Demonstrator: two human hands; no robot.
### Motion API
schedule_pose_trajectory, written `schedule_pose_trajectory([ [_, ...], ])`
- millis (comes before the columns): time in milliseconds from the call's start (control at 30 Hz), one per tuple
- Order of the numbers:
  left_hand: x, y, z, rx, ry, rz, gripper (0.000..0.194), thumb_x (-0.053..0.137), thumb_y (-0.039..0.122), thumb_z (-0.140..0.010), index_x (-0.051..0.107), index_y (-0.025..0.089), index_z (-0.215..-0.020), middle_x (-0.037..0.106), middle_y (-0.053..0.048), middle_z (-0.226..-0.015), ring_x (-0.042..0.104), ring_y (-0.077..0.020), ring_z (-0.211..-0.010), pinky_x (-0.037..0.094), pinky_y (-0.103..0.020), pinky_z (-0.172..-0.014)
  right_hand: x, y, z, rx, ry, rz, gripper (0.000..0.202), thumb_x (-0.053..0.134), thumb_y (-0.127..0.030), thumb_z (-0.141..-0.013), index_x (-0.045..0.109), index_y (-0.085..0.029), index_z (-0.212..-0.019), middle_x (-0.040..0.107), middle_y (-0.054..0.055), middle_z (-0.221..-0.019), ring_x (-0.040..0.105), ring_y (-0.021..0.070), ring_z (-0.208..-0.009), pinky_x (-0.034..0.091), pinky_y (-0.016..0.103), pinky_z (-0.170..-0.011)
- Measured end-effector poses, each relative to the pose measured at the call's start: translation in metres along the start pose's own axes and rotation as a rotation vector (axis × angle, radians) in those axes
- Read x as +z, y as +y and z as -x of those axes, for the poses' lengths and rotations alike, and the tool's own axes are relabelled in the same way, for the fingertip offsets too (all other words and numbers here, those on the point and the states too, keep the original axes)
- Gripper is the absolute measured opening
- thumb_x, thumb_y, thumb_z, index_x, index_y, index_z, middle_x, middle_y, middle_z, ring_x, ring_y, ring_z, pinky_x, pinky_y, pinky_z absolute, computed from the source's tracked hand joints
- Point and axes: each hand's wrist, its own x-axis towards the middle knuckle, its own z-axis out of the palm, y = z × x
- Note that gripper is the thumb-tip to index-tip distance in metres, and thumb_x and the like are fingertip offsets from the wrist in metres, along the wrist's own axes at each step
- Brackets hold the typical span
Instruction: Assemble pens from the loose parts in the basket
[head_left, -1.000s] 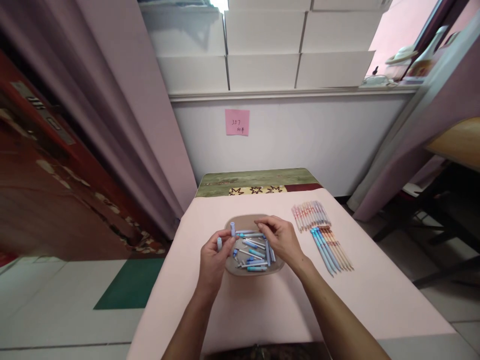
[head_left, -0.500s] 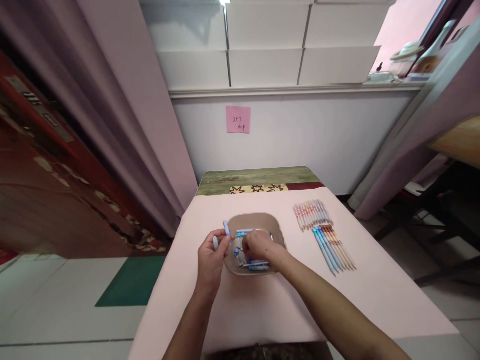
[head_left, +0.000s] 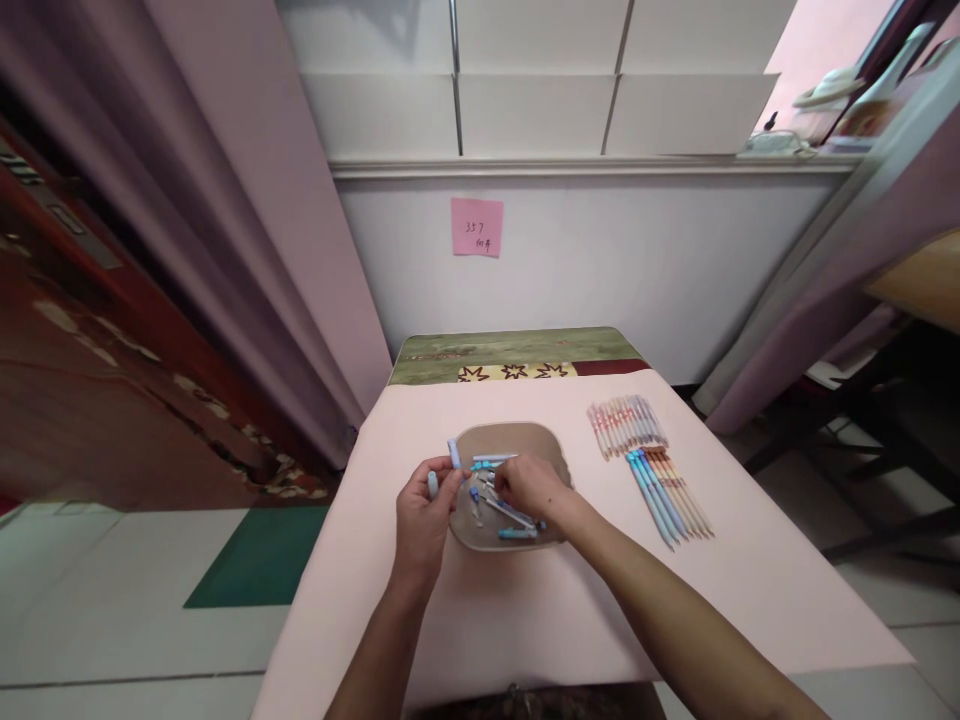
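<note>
My left hand (head_left: 421,515) is at the left rim of a greyish-brown plastic basin (head_left: 525,436). Its fingers are closed on two pen parts: a lavender-blue tube (head_left: 454,452) pointing up and a pale blue piece (head_left: 433,484) lower in the grip. My right hand (head_left: 531,487) reaches into the basin from the right, fingers bent together; whatever they pinch is hidden. Loose pen parts lie around those fingers, among them a turquoise piece (head_left: 517,533) near the front wall and a thin pale tube (head_left: 495,457) at the back.
On the pink tabletop (head_left: 495,620), to the right, lie a row of blue and peach pens (head_left: 671,500) and, behind it, a row of clear, reddish-marked pens (head_left: 626,425). A pink note (head_left: 477,228) is stuck to the wall. Purple curtains (head_left: 247,200) hang at the left.
My right hand has shifted slightly right and up inside the basin, and the loose parts near the front lie differently. The left hand keeps its grip. The view has tilted slightly.
</note>
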Motion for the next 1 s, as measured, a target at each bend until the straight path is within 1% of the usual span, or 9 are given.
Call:
schedule_pose_trajectory([
  [133,0.0,-0.003,-0.001,0.028,-0.016,-0.01,0.03,0.071,0.038,-0.071,0.066,0.017,-0.091,0.066,0.0,-0.07,0.043,-0.0064,-0.049,0.034,-0.019,-0.047,0.01,-0.011,-0.008,-0.048,-0.022,-0.013,0.025,0.057,-0.019,-0.079,0.077,-0.026,-0.091,0.076,0.006,-0.089,0.07,0.0222,-0.085,0.048,0.024,-0.07],
  [300,-0.002,-0.006,-0.002,0.044,-0.029,-0.036,0.03,0.07,0.038,-0.073,0.066,0.017,-0.093,0.066,0.0,-0.072,0.042,-0.0062,-0.049,0.033,-0.019,-0.047,0.032,-0.026,-0.022,-0.05,-0.021,0.027,0.023,0.056,-0.016,-0.081,0.075,-0.014,-0.092,0.074,0.016,-0.091,0.07,0.0269,-0.085,0.05,0.028,-0.071],
  [367,-0.002,-0.006,-0.002,0.052,-0.031,-0.052,0.029,0.069,0.039,-0.074,0.066,0.016,-0.092,0.064,0.0,-0.07,0.041,-0.0065,-0.05,0.033,-0.019,-0.047,0.038,-0.03,-0.026,-0.05,-0.013,0.042,0.022,0.057,-0.015,-0.08,0.074,-0.011,-0.094,0.074,0.018,-0.091,0.07,0.0274,-0.086,0.05,0.028,-0.072],
  [533,0.0,-0.004,0.0,0.049,-0.046,-0.065,0.026,0.067,0.037,-0.075,0.065,0.016,-0.091,0.056,0.004,-0.06,0.04,-0.0075,-0.051,0.032,-0.019,-0.048,0.044,-0.038,-0.03,-0.078,0.007,0.058,0.02,0.056,-0.011,-0.082,0.071,-0.012,-0.095,0.074,0.016,-0.09,0.07,0.0249,-0.085,0.051,0.028,-0.073],
  [633,0.002,-0.003,0.002,0.041,-0.06,-0.069,0.024,0.067,0.035,-0.076,0.064,0.017,-0.09,0.055,0.005,-0.06,0.04,-0.0079,-0.052,0.032,-0.019,-0.049,0.047,-0.043,-0.03,-0.104,0.02,0.069,0.019,0.059,-0.011,-0.081,0.07,-0.014,-0.097,0.073,0.015,-0.093,0.069,0.0249,-0.088,0.052,0.029,-0.075],
  [833,0.005,-0.001,0.007,0.033,-0.045,-0.081,0.023,0.067,0.034,-0.075,0.063,0.016,-0.09,0.049,0.007,-0.055,0.04,-0.0084,-0.051,0.032,-0.02,-0.05,0.058,-0.047,-0.028,-0.164,0.004,0.104,0.018,0.061,-0.007,-0.076,0.072,-0.014,-0.089,0.073,0.014,-0.097,0.069,0.0272,-0.092,0.053,0.032,-0.078],
  [900,0.006,-0.002,0.008,0.029,-0.044,-0.073,0.023,0.067,0.033,-0.075,0.063,0.017,-0.09,0.048,0.007,-0.054,0.04,-0.0084,-0.051,0.032,-0.019,-0.05,0.062,-0.047,-0.028,-0.174,0.002,0.098,0.019,0.059,-0.006,-0.077,0.072,-0.013,-0.089,0.073,0.015,-0.096,0.069,0.0276,-0.09,0.053,0.033,-0.078],
  [1000,0.007,-0.003,0.009,0.025,-0.045,-0.051,0.023,0.068,0.032,-0.074,0.064,0.017,-0.09,0.051,0.007,-0.055,0.041,-0.0079,-0.051,0.032,-0.019,-0.05,0.066,-0.048,-0.029,-0.179,0.005,0.073,0.02,0.056,-0.006,-0.079,0.072,-0.012,-0.089,0.073,0.016,-0.094,0.069,0.0285,-0.09,0.052,0.035,-0.079],
])
